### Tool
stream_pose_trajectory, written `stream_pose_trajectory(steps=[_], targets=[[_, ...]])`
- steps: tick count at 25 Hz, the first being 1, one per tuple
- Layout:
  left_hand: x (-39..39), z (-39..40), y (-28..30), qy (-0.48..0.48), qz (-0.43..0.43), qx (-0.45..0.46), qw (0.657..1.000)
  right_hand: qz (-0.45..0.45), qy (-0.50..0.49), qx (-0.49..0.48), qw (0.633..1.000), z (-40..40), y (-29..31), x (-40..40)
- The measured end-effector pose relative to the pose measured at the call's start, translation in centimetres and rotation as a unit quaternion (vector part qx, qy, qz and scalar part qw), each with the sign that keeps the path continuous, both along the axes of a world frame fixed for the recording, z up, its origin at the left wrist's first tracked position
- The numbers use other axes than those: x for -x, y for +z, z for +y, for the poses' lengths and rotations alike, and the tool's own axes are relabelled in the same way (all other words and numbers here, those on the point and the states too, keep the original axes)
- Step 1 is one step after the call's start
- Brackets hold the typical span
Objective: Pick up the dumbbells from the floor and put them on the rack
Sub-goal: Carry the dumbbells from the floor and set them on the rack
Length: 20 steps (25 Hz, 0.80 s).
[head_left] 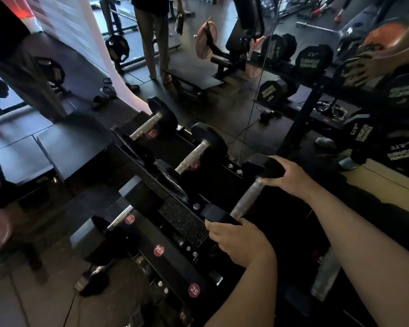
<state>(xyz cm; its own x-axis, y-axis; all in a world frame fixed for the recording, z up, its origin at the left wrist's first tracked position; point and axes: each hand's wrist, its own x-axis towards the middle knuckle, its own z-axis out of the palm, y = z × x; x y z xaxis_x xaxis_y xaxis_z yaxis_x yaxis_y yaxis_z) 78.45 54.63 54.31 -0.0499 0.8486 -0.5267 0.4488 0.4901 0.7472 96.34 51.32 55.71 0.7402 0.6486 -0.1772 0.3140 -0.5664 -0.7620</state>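
Dumbbell over rack top tier; L hand fingers grasp near head, R hand fingers grasp far head, arms extended.

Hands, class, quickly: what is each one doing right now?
Left hand: closed on the near head of the dumbbell.
Right hand: closed on the far head of that dumbbell.
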Motion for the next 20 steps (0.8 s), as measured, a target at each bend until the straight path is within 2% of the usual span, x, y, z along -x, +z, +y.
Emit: stream_pose_trajectory(steps=[6,9,11,14,17,20], targets=[[0.0,0.3,0.4,-0.016,0.014,0.012,1.0,-0.037,-0.008,0.053,0.998,0.1,0.8,0.8],[0.2,1.1,1.1,-0.007,-0.024,0.044,0.999,-0.067,-0.034,0.092,0.993,0.6,1.1,1.5],[0.4,2.0,1.8,-0.002,-0.058,0.055,0.997,-0.064,-0.077,0.068,0.993,1.2,2.1,2.5],[1.1,4.2,2.1,-0.008,-0.122,0.038,0.992,-0.088,-0.145,-0.04,0.985,1.9,2.8,6.1],[2.3,6.8,2.0,0.02,-0.171,0.022,0.985,-0.138,-0.13,-0.064,0.98,2.0,2.5,9.7],[4.0,7.9,3.9,0.049,-0.195,0.005,0.98,-0.117,-0.094,-0.062,0.987,2.2,4.3,10.7]])
